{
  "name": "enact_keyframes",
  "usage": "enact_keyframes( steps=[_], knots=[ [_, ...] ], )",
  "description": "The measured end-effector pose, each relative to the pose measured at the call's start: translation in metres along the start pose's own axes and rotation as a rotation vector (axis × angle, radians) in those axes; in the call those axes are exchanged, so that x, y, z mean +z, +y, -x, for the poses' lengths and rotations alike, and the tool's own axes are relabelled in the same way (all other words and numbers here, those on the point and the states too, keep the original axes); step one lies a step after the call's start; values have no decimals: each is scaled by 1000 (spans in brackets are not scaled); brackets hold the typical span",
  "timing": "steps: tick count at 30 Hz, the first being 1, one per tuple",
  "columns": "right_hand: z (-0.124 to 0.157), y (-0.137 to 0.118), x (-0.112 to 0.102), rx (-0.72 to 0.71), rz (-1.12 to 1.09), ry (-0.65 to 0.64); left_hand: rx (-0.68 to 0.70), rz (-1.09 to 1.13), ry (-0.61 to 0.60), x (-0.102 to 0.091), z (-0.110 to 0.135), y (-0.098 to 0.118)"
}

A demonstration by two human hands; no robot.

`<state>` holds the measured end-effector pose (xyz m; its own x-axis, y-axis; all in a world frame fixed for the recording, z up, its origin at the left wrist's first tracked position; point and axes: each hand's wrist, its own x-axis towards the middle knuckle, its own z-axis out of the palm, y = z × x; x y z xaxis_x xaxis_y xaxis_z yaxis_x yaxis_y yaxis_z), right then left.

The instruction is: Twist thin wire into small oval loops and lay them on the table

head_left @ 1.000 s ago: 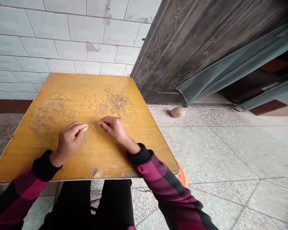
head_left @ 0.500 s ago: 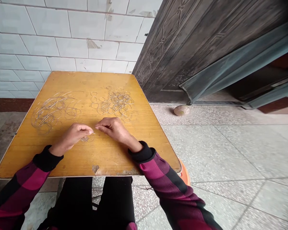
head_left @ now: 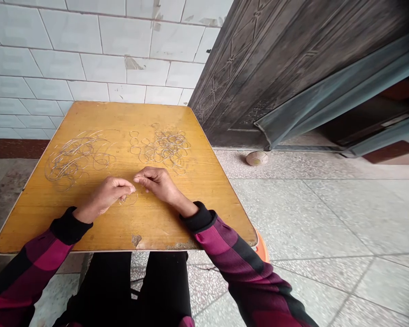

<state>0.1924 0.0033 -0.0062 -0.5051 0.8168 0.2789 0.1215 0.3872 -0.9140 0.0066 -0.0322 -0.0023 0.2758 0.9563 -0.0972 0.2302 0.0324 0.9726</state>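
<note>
My left hand is closed in a pinch on a thin wire loop, which hangs below the fingertips just over the table. Close by on the right, my right hand is also pinched, its thumb and forefinger nearly touching the left fingertips. What lies between the right fingertips is too small to make out. Beyond my left hand lies a loose heap of curved wire pieces. A pile of closed wire rings sits past my right hand, with several single rings at its left side.
The yellow wooden table has a chipped front edge above my knees. A white tiled wall stands behind it. To the right are a dark carved door, a grey-green curtain and a roundish object on the floor.
My left hand has shifted slightly right and its fingertips now nearly meet the right ones. The wire loop has moved right with it. My right hand has barely moved.
</note>
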Motion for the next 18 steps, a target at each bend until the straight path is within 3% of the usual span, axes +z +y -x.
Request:
enact_keyframes(
  steps=[6,11,14,18],
  knots=[
    [-3,-2,3,159,-295,108,-29,262,168,5,-1,3],
    [2,0,9,253,-412,39,-20,553,292,3,-4,6],
    [4,4,19,287,-460,10,-50,696,319,3,-5,6],
    [3,9,28,339,-529,-1,-49,739,255,5,-5,2]
  ],
)
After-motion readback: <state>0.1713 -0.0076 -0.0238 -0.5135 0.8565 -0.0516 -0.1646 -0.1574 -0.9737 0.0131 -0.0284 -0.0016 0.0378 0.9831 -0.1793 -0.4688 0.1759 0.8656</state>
